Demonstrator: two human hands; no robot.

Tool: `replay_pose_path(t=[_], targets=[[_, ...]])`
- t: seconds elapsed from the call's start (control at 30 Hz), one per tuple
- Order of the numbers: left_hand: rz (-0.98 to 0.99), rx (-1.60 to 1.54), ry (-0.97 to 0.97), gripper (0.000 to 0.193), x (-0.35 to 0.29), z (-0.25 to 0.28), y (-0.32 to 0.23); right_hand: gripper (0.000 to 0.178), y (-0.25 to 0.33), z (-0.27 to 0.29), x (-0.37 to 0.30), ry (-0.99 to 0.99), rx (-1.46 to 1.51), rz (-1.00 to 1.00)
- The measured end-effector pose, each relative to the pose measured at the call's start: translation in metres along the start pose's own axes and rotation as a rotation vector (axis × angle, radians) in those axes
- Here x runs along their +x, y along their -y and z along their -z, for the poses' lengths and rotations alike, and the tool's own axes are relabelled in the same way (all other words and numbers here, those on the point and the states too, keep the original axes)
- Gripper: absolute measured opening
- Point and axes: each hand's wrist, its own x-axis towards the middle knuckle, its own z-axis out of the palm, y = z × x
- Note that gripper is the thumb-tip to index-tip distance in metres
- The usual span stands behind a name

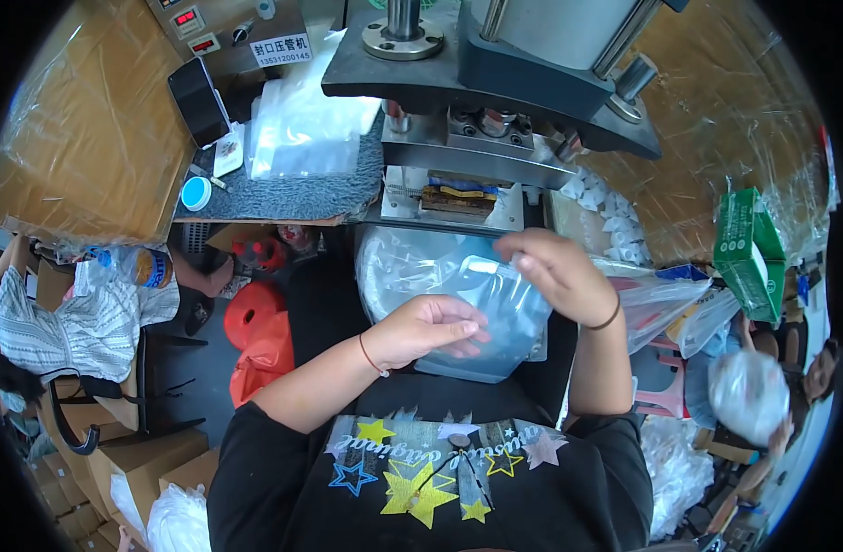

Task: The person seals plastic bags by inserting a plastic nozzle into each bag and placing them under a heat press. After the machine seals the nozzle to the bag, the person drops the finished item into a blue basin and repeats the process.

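Note:
My left hand (433, 331) is above my lap, palm turned inward, with fingers partly curled and apart and nothing visible in them. To its right, my right hand (560, 276) hovers at the upper edge of a clear plastic sheet (506, 317), thumb and fingers apart; any contact with the sheet is hard to make out. The sheet leans over a clear plastic bag (394, 267) in front of me. Just beyond stands a metal press (481, 156), with a brown block with blue and yellow strips (458, 198) on its lower plate.
A left-hand side table (334, 195) carries clear plastic sheets (302, 138), a phone (199, 103) and a blue-lidded jar (196, 193). Large cartons (99, 120) flank the press. A green box (748, 253) and plastic bags (656, 308) are at right. Other people sit on both sides.

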Motion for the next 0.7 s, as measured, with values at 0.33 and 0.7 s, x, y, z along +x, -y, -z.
replay_pose_path(t=[0.33, 0.7], targets=[[-0.133, -0.113, -0.222, 0.02, 0.037, 0.059, -0.041, 0.037, -0.105, 0.022, -0.016, -0.301, -0.597, -0.347], [-0.652, 1.851, -1.218, 0.055, -0.002, 0.153, -0.115, 0.02, -0.125, 0.018, -0.034, -0.474, -0.574, -0.322]])
